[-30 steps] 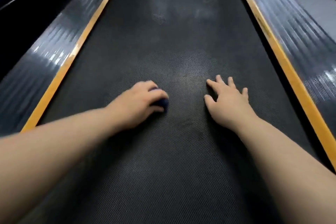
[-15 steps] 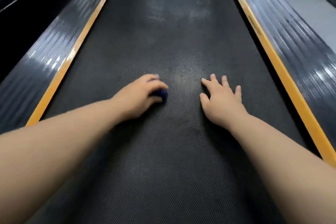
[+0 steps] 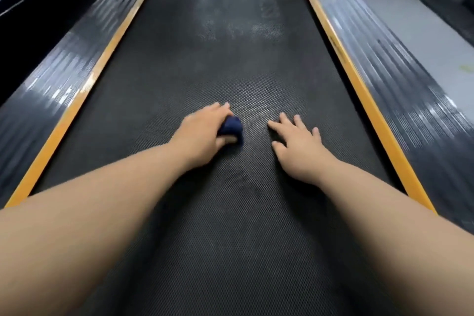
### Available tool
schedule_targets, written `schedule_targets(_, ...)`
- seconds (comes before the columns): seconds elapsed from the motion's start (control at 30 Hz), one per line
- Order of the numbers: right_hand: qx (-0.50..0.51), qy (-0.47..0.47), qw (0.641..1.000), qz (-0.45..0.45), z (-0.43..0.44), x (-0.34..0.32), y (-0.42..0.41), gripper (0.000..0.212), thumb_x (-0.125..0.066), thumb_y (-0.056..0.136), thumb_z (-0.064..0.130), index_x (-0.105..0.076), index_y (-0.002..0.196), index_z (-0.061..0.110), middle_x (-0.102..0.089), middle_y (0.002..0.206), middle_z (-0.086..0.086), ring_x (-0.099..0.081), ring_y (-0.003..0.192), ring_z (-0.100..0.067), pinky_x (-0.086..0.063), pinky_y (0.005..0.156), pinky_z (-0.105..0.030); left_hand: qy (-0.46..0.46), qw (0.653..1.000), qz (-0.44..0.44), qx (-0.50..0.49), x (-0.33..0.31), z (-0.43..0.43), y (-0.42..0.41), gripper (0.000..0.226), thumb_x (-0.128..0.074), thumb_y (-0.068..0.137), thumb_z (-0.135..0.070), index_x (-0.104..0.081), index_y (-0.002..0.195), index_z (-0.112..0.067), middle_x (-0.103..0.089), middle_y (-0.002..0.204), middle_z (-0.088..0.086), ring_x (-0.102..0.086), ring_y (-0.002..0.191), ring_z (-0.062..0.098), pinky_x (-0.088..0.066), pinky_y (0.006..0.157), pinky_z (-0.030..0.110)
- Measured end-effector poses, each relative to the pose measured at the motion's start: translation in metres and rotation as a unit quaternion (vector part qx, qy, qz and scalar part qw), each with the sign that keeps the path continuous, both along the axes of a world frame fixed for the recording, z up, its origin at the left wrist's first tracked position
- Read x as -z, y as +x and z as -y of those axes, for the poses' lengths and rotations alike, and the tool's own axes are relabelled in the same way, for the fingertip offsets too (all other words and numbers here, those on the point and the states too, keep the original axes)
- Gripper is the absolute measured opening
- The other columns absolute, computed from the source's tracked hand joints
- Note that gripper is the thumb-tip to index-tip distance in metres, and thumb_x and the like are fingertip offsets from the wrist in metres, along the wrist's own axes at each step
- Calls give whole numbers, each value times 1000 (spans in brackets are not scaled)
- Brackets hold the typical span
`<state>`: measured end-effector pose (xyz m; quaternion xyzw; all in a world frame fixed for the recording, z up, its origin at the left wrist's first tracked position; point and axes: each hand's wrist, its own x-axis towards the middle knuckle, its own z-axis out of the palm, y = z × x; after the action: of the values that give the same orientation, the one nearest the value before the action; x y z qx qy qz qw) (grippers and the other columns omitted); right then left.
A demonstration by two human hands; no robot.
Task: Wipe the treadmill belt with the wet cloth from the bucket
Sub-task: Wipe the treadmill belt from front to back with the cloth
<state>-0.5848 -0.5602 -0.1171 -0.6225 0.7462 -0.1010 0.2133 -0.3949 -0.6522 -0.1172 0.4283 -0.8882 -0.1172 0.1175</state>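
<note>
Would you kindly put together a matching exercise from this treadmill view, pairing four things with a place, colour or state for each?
Column one:
1. left hand
2. right hand
3. cloth
4. edge strips

Column two:
A. yellow, running along both sides of the belt
B. dark blue, bunched into a wad
C. laid flat on the belt, fingers spread
D. gripping the cloth against the belt

Right pairs: 1-D, 2-C, 3-B, 4-A.
</note>
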Motion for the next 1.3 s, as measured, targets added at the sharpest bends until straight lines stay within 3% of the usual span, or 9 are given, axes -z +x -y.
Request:
schedule_targets(0.13, 1, 1, 1000, -4, -1, 0, 3, 52, -37, 99, 25, -23, 149, 31, -3, 161, 4, 6, 147, -23, 5, 115, -52, -43, 993, 5, -114, 14, -7, -33, 42, -54, 89, -47, -51, 124, -25, -41, 132, 3, -36, 121, 27, -31, 101, 41)
schedule_targets(0.37, -19, 10, 1000, -14, 1, -1, -1, 54, -38, 98, 24, -22, 149, 30, 0, 161, 2, 7, 147, -26, 5, 114, -53, 8, 990, -37, 134, 13, -46, -1, 38, -70, 81, -30, -60, 117, -22, -49, 122, 3, -43, 110, 24, -35, 100, 35)
schedule_targets(0.53, -28, 4, 1000, -13, -12, -11, -19, 53, -37, 96, 17, -30, 146, 32, -8, 160, 3, 5, 147, -23, 6, 114, -54, 0, 994, -16, -109, 12, 8, -43, 33, -59, 89, -39, -55, 121, -33, -42, 127, 7, -37, 117, 32, -34, 100, 41)
schedule_targets(0.6, -15, -9, 999, -38, -21, -12, -34, 53, -36, 95, 16, -32, 145, 32, -12, 160, 3, 4, 147, -21, 8, 114, -53, -13, 991, -24, -134, 13, 0, -57, 30, -56, 91, -38, -55, 120, -30, -43, 123, 9, -37, 112, 32, -35, 98, 40)
schedule_targets(0.8, -14, -31, 990, -134, -33, -12, -73, 49, -36, 96, 22, -34, 143, 34, -18, 158, 3, 4, 147, -21, 7, 114, -53, -27, 987, -14, 159, 11, -74, -45, 35, -49, 84, -48, -58, 114, -31, -51, 114, 8, -45, 99, 29, -41, 90, 38)
schedule_targets(0.87, -8, -49, 981, -187, -35, -13, -85, 49, -38, 94, 23, -35, 143, 34, -16, 159, 2, 9, 147, -24, 9, 113, -55, -37, 980, 8, 193, 9, -55, -45, 35, -52, 84, -45, -60, 113, -28, -53, 113, 11, -47, 99, 31, -41, 89, 38)
schedule_targets(1.07, 64, -30, 975, -211, -51, -12, -121, 52, -34, 95, 25, -27, 146, 31, -4, 160, -2, 9, 147, -26, 4, 116, -53, 2, 994, -43, -97, 11, -16, -95, 28, -63, 88, -25, -59, 115, -21, -45, 124, 10, -39, 113, 32, -37, 100, 40)
schedule_targets(1.23, 96, -43, 981, -164, -48, -10, -129, 58, -36, 93, 22, -22, 149, 31, -4, 161, -3, 5, 147, -26, -3, 119, -47, 19, 990, -71, 124, 8, -86, -91, 31, -68, 83, -25, -62, 113, -22, -48, 116, 3, -40, 107, 23, -33, 96, 29)
schedule_targets(1.3, 97, -52, 980, -163, -48, -9, -130, 59, -36, 91, 21, -23, 148, 31, -5, 160, -3, 3, 147, -26, -3, 118, -47, 32, 989, -39, 140, 5, -68, -93, 32, -68, 84, -27, -61, 115, -20, -47, 118, 3, -40, 108, 23, -33, 98, 30)
